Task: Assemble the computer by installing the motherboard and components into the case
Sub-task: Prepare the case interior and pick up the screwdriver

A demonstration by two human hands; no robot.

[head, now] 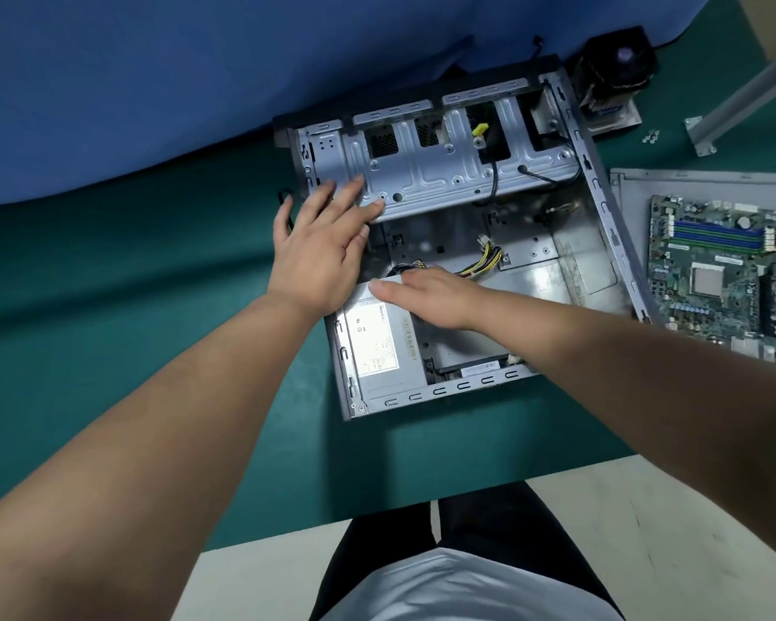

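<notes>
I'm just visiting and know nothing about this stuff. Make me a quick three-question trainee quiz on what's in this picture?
1. True or false: the motherboard is already mounted inside the case.
2. Which part does the right hand rest on?
A. the cooler fan
B. the power supply
C. the loose screws
3. Fill in the blank: the left hand lies with straight fingers on the metal drive ____.

Key
1. False: it lies on a grey panel to the right of the case.
2. B
3. cage
</notes>
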